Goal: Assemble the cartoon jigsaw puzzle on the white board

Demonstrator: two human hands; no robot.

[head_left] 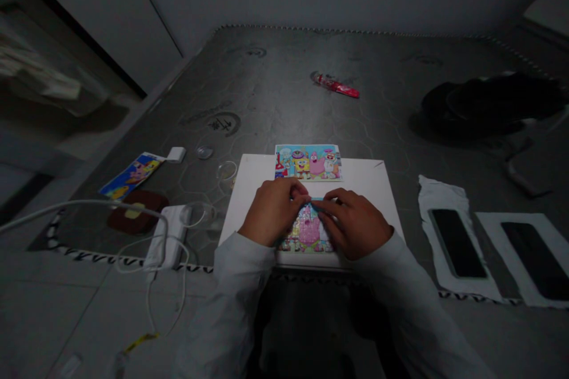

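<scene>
A small colourful cartoon picture that looks like a jigsaw puzzle [307, 230] lies on a white board [362, 180], its surface shiny and broken up by fine lines. My left hand [278, 208] rests over its upper left, thumb and forefinger pinched at the top edge. From the other side my right hand [355, 219] reaches in, its fingers drawn together at the same edge. The fingertips of both hands nearly meet over a bit of blue. Whatever they pinch is too small to make out. Just beyond them lies a printed card [307, 163] with matching cartoon figures.
Clear plastic cups [226, 172], a brown case [137, 212], a white power strip [169, 237] with cables and a blue cartoon packet [133, 175] lie left. Two phones [457, 243] on white sheets and a black bag [484, 103] lie right. A red wrapper [340, 87] sits farther back.
</scene>
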